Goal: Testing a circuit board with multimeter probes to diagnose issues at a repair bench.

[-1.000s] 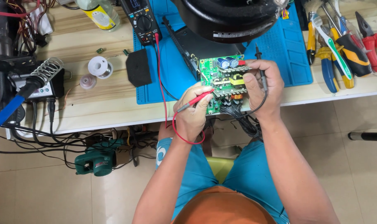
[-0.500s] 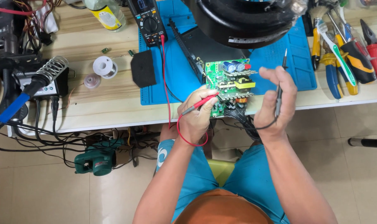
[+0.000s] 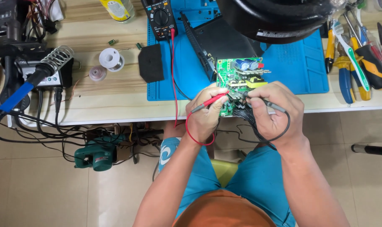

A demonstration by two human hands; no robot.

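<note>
A green circuit board (image 3: 238,75) with capacitors and a yellow part juts over the bench's front edge. My left hand (image 3: 207,113) pinches a red test probe (image 3: 208,102) whose tip meets the board's lower left. My right hand (image 3: 275,110) grips a black test probe (image 3: 270,104), its tip on the board's lower middle. Red and black leads run back to a black multimeter (image 3: 160,17) at the top of the blue mat (image 3: 300,69). A bundle of black wires hangs below the board.
A soldering iron in its coil stand (image 3: 48,67) sits at the left, with solder spools (image 3: 111,59) and a black pad (image 3: 151,63) nearby. Pliers and screwdrivers (image 3: 355,59) lie at the right. A large black round housing (image 3: 275,17) overhangs the mat. A green blower (image 3: 96,156) lies on the floor.
My right hand, which held the black probe lifted off to the board's right, has brought its tip down onto the board. The left hand stays on the red probe.
</note>
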